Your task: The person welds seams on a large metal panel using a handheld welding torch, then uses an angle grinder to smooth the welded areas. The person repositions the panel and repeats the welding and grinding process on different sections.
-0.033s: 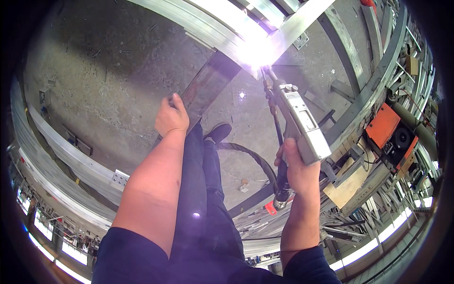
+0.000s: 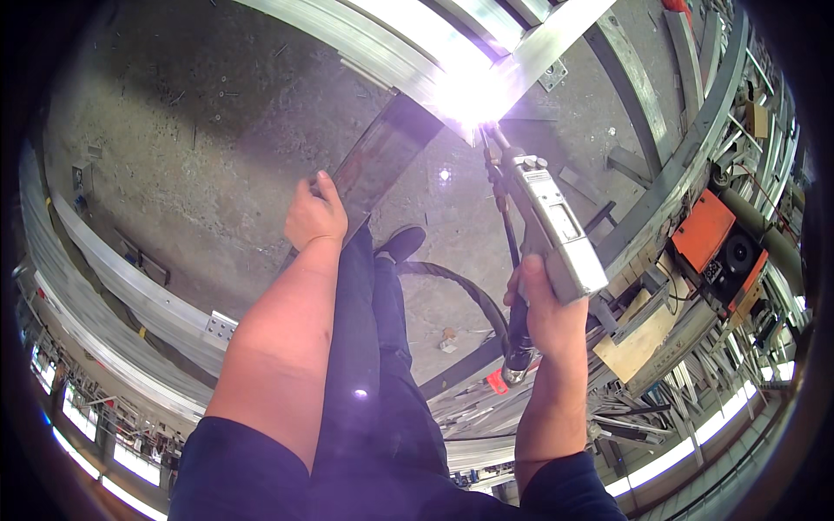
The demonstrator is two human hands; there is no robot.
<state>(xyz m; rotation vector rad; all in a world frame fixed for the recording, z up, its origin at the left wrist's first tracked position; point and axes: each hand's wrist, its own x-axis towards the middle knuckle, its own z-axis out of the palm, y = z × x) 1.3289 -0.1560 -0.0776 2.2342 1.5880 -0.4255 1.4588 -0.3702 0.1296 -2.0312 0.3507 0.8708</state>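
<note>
Right of frame ctr, R hand [image 2: 549, 304] holds boxy silver-gray metal welding gun [image 2: 560, 230], grip wrapped round it, tip near glaring white arc [image 2: 472, 94], upper ctr; L hand [image 2: 315, 214], grip unclear, at edge of dark flat metal bar [image 2: 389, 152].

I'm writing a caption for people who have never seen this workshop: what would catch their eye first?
Most likely the white-violet glare, at top centre on the corner of the pale metal frame. Next, perhaps, the silver torch just below and right of it, its tip at the glare and its handle held in the right hand. Then the bright orange casing at the far right.
</note>
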